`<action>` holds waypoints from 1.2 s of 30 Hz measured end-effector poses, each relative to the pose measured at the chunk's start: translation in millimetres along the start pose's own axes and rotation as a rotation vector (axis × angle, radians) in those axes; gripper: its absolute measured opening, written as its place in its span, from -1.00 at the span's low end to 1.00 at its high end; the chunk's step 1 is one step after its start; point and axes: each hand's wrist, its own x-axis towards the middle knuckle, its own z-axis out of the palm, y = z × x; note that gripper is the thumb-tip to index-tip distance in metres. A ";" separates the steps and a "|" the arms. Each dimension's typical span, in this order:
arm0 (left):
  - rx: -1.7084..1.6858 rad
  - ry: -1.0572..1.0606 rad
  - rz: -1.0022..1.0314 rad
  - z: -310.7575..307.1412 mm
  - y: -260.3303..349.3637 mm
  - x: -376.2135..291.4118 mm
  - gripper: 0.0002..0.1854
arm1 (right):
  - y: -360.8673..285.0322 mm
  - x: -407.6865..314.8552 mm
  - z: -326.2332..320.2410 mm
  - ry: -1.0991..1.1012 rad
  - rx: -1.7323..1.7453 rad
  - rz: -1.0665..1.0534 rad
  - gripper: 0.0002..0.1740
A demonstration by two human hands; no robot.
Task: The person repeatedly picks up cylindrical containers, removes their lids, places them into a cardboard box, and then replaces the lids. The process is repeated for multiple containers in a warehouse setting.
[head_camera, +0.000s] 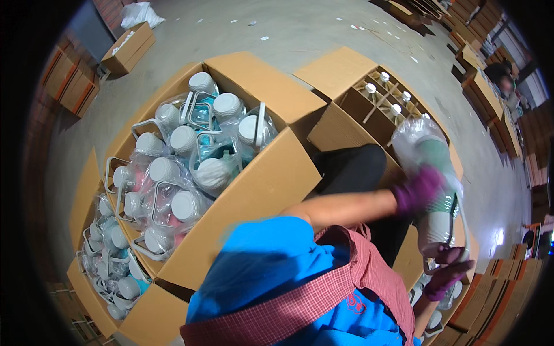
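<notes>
A large green and white bottle (pixel 434 220) in a clear plastic bag, with a white handle loop, is held upright in the picture at the right. My right hand (pixel 450 268), in a purple glove, grips it at its white, textured end and the loop. Blurred by motion, my left hand (pixel 420 190), also gloved in purple, lies against the bottle's middle; its fingers are not clear. Loose bag plastic (pixel 409 140) puffs out at the far end. Beyond the bottle, an open cardboard carton (pixel 342 78) with dividers holds several white-topped bottles (pixel 395 109).
At the left, a large open carton (pixel 246 203) is full of bagged, white-lidded bottles (pixel 164 169). Another filled carton (pixel 88 298) adjoins it. More bagged bottles (pixel 434 319) are at the lower right, beside stacked cartons (pixel 497 298). A person (pixel 505 82) is at the far right.
</notes>
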 end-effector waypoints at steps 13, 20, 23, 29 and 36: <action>1.314 -0.111 -1.405 -560.2 -273.6 -176.9 -0.20 | -10.8 86.8 34.1 -0.026 -0.610 -0.029 -0.29; 0.744 -0.377 -1.005 -557.9 -272.4 -120.1 -0.44 | 27.9 143.0 -13.4 0.115 -0.583 0.086 -0.28; 1.349 -0.996 -0.904 -572.0 -292.0 -162.0 -0.36 | 37.9 154.3 -10.8 0.026 -0.493 0.080 -0.24; 1.513 -1.175 -0.834 -571.7 -206.4 -116.8 -0.55 | 36.6 127.9 -48.7 -0.056 -0.507 0.143 -0.20; 1.084 -0.621 -0.885 -584.9 -77.6 -233.0 -0.48 | 79.7 160.7 -58.9 -0.206 -0.557 -0.044 -0.42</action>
